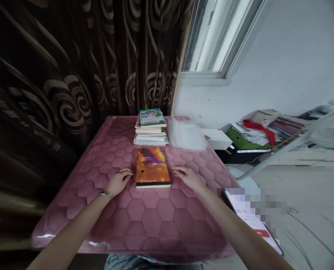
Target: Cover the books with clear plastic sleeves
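An orange and purple paperback book (pixel 152 167), with "Kite Runner" on its cover, lies flat on the pink hexagon-patterned table cover (pixel 151 221). Just left of the book rests my left hand (pixel 119 182), its fingers loosely bent and holding nothing; a bracelet circles the wrist. On the opposite side, my right hand (pixel 188 177) lies with fingers stretched toward the book's right edge, a small gap between them. Behind the book stands a stack of books (pixel 151 131) with a green-bordered one on top. Clear plastic sleeves (pixel 186 133) lie right of that stack.
A phone (pixel 253 221) showing a timer sits at the table's right edge, near my right forearm. Beyond the table are a white box (pixel 216 138) and a green bag (pixel 242 137) with papers. A dark patterned curtain (pixel 71 93) hangs along the left and back.
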A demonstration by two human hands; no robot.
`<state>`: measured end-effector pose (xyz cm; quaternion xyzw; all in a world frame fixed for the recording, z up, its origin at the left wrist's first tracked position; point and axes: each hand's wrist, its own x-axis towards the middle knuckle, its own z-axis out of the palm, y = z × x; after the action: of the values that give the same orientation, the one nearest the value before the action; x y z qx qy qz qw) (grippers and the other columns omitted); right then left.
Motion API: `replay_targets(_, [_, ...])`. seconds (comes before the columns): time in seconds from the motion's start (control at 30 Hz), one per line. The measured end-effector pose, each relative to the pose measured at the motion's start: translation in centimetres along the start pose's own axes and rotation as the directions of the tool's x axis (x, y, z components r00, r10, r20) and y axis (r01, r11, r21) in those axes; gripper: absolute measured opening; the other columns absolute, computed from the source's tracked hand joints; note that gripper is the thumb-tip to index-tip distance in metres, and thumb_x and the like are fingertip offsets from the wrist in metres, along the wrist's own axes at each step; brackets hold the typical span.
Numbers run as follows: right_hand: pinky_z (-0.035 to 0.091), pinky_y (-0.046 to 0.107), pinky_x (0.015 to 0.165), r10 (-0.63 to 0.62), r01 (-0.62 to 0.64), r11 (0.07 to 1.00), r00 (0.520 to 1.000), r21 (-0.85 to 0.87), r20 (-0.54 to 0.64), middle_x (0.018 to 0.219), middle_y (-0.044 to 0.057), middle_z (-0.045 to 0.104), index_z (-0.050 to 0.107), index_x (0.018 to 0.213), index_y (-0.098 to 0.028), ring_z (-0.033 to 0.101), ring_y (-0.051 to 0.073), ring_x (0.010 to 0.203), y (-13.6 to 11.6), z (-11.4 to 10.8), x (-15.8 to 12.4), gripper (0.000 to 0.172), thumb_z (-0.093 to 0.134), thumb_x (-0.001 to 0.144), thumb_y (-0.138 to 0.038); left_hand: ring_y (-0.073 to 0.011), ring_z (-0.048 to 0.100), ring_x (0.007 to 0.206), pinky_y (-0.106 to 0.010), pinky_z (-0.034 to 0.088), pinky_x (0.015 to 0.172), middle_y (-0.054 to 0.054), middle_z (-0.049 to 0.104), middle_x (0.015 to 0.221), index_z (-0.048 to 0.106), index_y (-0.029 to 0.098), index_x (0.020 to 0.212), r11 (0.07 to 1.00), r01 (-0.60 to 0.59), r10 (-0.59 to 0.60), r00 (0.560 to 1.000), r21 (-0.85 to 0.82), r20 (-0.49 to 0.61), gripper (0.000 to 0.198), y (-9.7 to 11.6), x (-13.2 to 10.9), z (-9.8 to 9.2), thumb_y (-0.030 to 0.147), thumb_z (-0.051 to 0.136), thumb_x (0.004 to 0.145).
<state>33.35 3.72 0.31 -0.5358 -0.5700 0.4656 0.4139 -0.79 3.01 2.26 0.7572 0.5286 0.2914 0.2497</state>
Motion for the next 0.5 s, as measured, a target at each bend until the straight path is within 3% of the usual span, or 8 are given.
replay_targets(0.1, [0.054, 0.042, 0.086, 0.125, -0.113, 0.969, 0.991, 0.218, -0.042, 0.089, 0.005, 0.075, 0.075, 0.082, -0.02, 0.07, 0.023, 0.083, -0.3, 0.2, -0.1, 0.019, 0.073, 0.068, -0.033, -0.0182, 0.062, 0.105, -0.034, 0.045, 0.101, -0.003, 0.071, 0.104, 0.07, 0.023, 0.091, 0.942, 0.233, -0.245, 0.969, -0.242, -0.022, 0.022, 0.0, 0.4, -0.4, 0.02, 0.05, 0.082])
replay_targets(0.2, [0.057, 0.041, 0.081, 0.199, -0.179, 0.939, 0.979, 0.293, -0.042, 0.085, 0.008, 0.075, 0.073, 0.078, -0.018, 0.071, 0.023, 0.079, -0.9, 0.9, -0.1, 0.018, 0.075, 0.068, -0.033, -0.0178, 0.064, 0.102, -0.032, 0.051, 0.092, -0.007, 0.071, 0.105, 0.067, 0.019, 0.095, 0.779, 0.438, -0.467, 0.883, -0.449, 0.053, 0.019, 0.7, 1.2, 0.0, 0.024, 0.053, 0.083])
replay_targets(0.33, [0.059, 0.039, 0.077, 0.243, -0.22, 0.929, 0.969, 0.297, -0.043, 0.091, 0.008, 0.075, 0.073, 0.085, -0.019, 0.072, 0.022, 0.08, -1.3, 2.4, 0.3, 0.022, 0.076, 0.069, -0.033, -0.0162, 0.069, 0.079, -0.03, 0.057, 0.073, -0.011, 0.071, 0.096, 0.061, 0.015, 0.093, 0.694, 0.557, -0.563, 0.815, -0.455, 0.139, 0.015, 1.8, 3.1, 1.3, 0.025, 0.053, 0.087])
replay_targets(0.5, [0.06, 0.033, 0.07, 0.27, -0.249, 0.935, 0.961, 0.252, -0.053, 0.087, 0.005, 0.075, 0.074, 0.089, -0.019, 0.072, 0.021, 0.078, -1.3, 3.4, 1.0, 0.025, 0.077, 0.064, -0.025, -0.0162, 0.068, 0.064, -0.028, 0.054, 0.059, -0.007, 0.07, 0.079, 0.057, 0.014, 0.083, 0.67, 0.638, -0.622, 0.762, -0.38, 0.183, 0.019, 3.0, 5.5, 2.8, 0.03, 0.05, 0.09])
